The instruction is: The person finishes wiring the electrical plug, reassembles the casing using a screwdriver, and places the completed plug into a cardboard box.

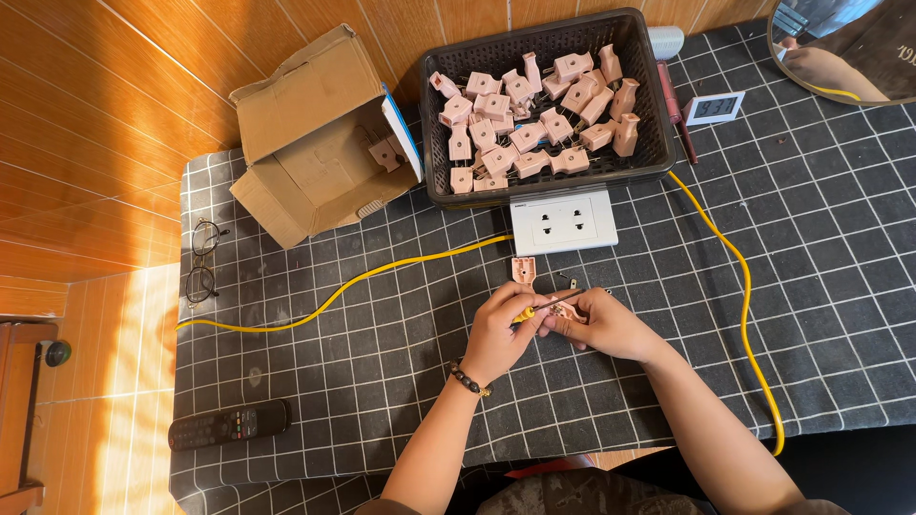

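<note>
Pink plastic plug part pinched in right hand, left hand grasping slim yellow-handled screwdriver, both over checked grey cloth tabletop, black mesh basket behind.

I see both hands meeting near the middle of the table, left hand just left of the right hand, with a screwdriver across them. Just behind the fingers lies a plug half, and behind that a wall socket plate. Behind the plate, at the table's far edge, sits a basket with plug housings heaped in it. Left of the basket, an open cardboard box lies on its side at the far-left corner. Eyeglasses rest at the left edge, a remote control near the front-left corner. A cable runs behind my hands from the left edge and curves down the right side. A small display lies right of the basket.
</note>
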